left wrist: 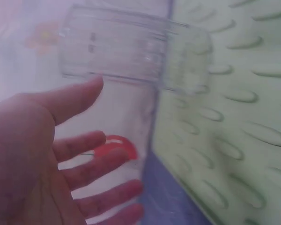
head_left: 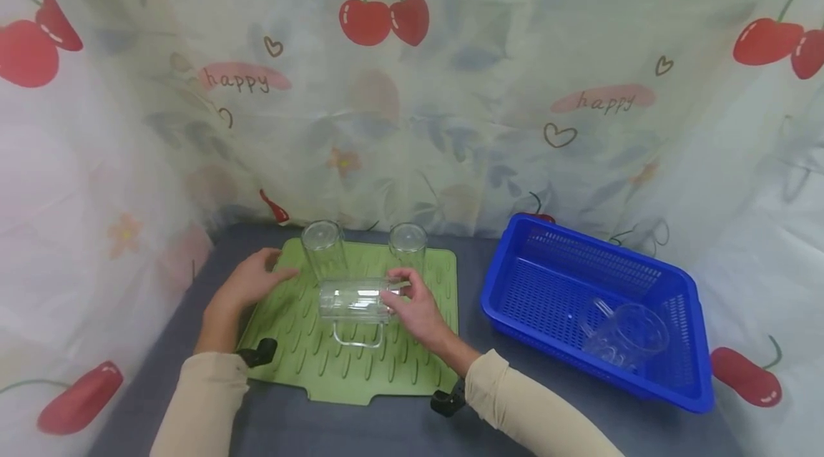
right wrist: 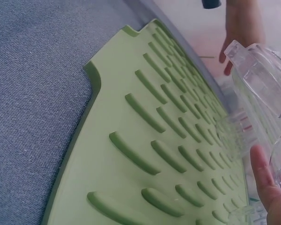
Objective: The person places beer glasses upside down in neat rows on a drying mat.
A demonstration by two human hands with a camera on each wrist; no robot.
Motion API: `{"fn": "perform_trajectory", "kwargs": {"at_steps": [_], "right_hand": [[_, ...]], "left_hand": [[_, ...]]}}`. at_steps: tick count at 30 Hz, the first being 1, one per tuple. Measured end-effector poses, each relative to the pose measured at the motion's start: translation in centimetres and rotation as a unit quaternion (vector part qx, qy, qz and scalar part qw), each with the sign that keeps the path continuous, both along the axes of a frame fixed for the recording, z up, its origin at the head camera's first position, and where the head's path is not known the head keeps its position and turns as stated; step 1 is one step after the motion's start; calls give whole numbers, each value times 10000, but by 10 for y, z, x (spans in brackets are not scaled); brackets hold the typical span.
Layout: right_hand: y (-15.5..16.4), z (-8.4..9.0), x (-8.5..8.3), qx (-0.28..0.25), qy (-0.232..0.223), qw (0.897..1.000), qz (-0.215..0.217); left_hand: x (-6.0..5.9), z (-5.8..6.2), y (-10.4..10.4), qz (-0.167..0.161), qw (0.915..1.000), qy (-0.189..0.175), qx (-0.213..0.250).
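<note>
My right hand (head_left: 418,310) grips a clear glass mug (head_left: 350,301) at its right end, fingers and thumb around it. The mug lies on its side in the air over a green ridged drying mat (head_left: 370,382), its handle (head_left: 358,344) facing my body. In the right wrist view, the same mug (right wrist: 260,79) hangs close over the mat. My left hand (head_left: 247,284) hovers by the mat's left edge with loosely spread fingers, holding nothing. One glass (head_left: 324,249) stands upside down at the mat's back left, and a second glass (head_left: 408,239) at the back right.
To the right stands a blue perforated plastic basket (head_left: 515,325), with clear glassware including a mug (head_left: 637,334) lying at its front right. A grey cloth (head_left: 341,435) covers the table. Printed curtains (head_left: 463,121) enclose the back and both sides.
</note>
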State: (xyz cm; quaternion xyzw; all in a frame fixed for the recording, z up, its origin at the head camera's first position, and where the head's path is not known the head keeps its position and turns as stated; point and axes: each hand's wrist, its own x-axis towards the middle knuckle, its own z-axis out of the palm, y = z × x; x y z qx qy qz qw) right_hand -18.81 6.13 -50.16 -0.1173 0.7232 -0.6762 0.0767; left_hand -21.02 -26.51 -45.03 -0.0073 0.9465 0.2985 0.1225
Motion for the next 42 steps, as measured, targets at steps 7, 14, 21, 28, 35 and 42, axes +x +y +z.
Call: {"fn": "perform_trajectory", "kwargs": {"at_steps": [7,14,21,28,35,42], "right_hand": [[0,3,1,-61,-20,10000,-73],[-1,5,0,-141,-103,9998,-112],[-3,8,2,-401,-179,9990,63],[-5,11,3,-484,-210,9985,124],[-7,15,5,-659,-178,9974,243],[-8,18,7,-608,-199,9977,241]], "left_hand": [[11,21,5,322,9986,320,280],[15,41,21,64,9958,472,782],[18,43,41,-697,9865,259,1461],[20,38,58,-1052,9799,51,1694],[18,28,68,-1298,9731,91,1899],[19,20,74,-1365,9681,262,2087]]}}
